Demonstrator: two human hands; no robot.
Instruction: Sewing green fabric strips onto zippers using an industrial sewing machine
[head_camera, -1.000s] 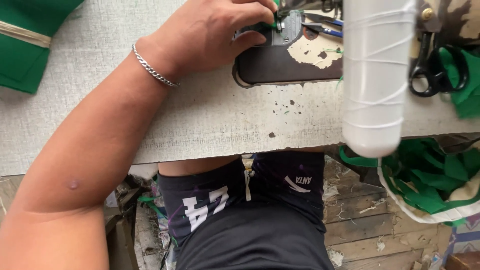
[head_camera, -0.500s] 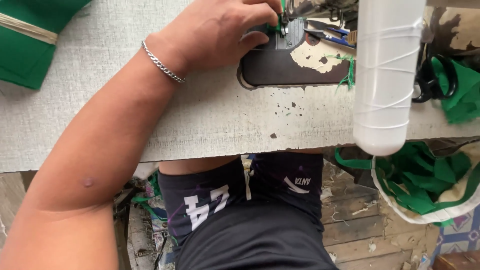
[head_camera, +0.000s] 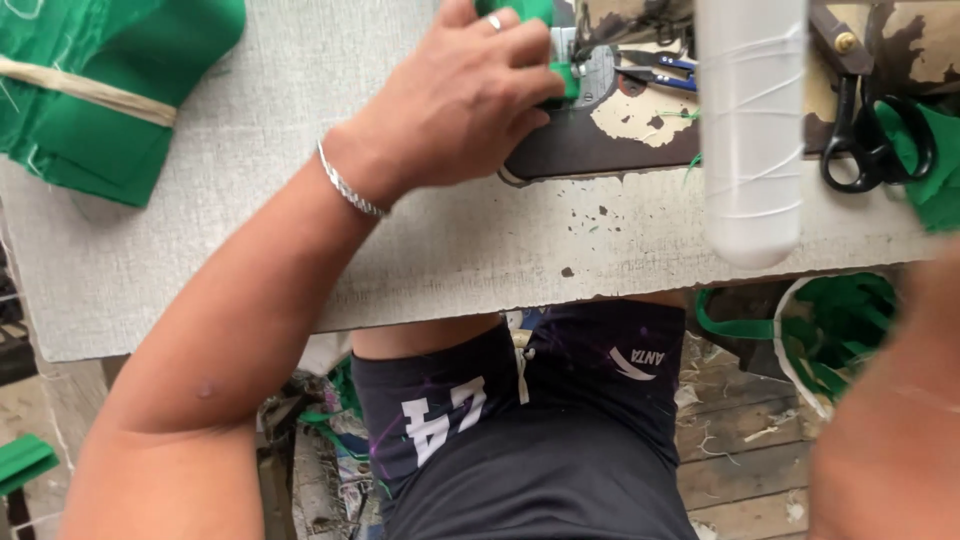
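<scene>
- Our left hand (head_camera: 470, 105) lay on the counter (head_camera: 300, 250), its grip pinching a small green fabric piece (head_camera: 565, 80) at the fingertips.
- The piece sat just beyond the fingers, beside the sewing machine's needle area (head_camera: 590, 60).
- Our right hand was only a blur at the lower right; we could not tell its grip.

— Where does the one view look from?

— From the worker's head, straight down over the edge of the table (head_camera: 300, 270), close in. The tabletop fills the upper half of the frame, the lap and floor boards the lower.

— How near?

— Near enough that the left hand (head_camera: 460, 100) sits upper centre and a blurred forearm crowds the lower right corner.
</scene>
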